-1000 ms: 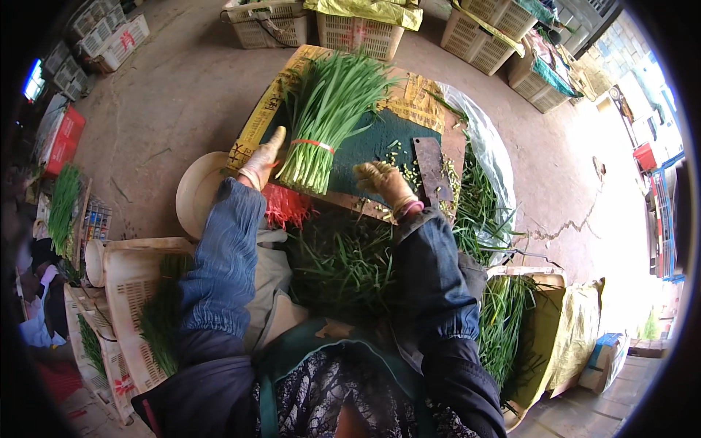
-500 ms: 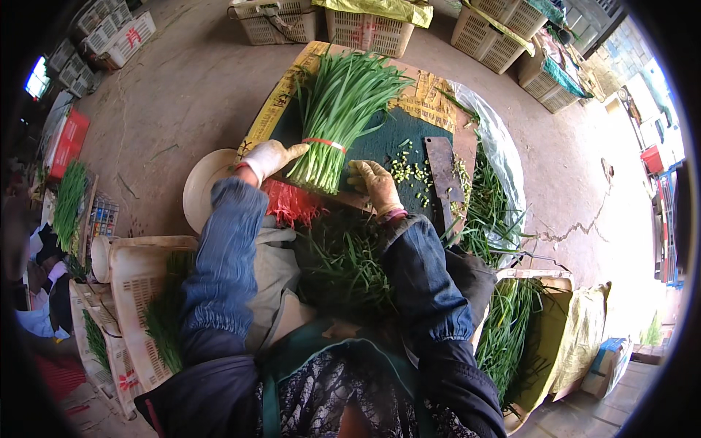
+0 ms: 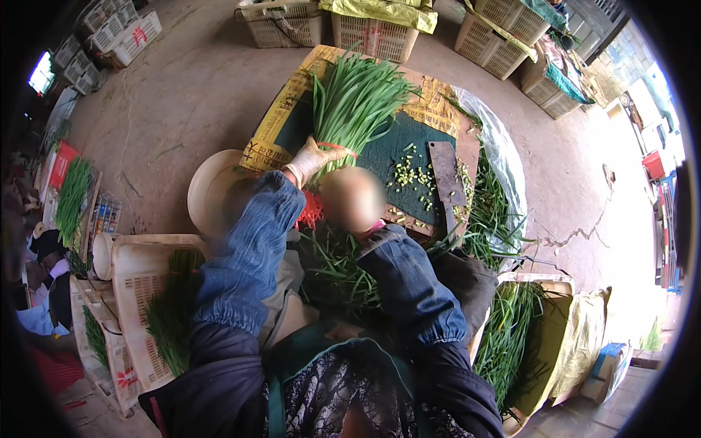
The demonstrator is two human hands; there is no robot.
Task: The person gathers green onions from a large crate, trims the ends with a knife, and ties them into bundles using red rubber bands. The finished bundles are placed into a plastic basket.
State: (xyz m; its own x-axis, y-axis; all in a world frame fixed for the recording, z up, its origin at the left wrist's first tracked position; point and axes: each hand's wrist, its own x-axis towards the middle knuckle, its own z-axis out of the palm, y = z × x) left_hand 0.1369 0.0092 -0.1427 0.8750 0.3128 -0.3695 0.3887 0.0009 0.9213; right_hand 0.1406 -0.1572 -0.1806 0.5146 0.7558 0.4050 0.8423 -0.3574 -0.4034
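Observation:
A bundle of green garlic chives (image 3: 359, 102), tied with a red band (image 3: 343, 151), lies on the dark green board (image 3: 405, 146) with its leaves pointing away. My left hand (image 3: 312, 158), in a pale stained glove, grips the bundle's left side at the band. In front of the stem ends is my right hand (image 3: 353, 198); a blur covers it and hides its fingers. To its right, a cleaver (image 3: 447, 175) with a dark blade rests on the board among small cut stem pieces (image 3: 410, 177). Red strands (image 3: 311, 210) hang at the near edge, below my left wrist.
Loose chives lie in my lap (image 3: 339, 270) and in clear plastic (image 3: 504, 175) at the board's right. A round pale basin (image 3: 212, 191) stands left. Crates of chives flank me, one left (image 3: 142, 292) and one right (image 3: 544, 281). More crates (image 3: 376, 36) line the far side.
My left hand has moved right, closing round the bundle at the band. My right hand has shifted left and nearer me, to the stem ends. The bundle has moved slightly right.

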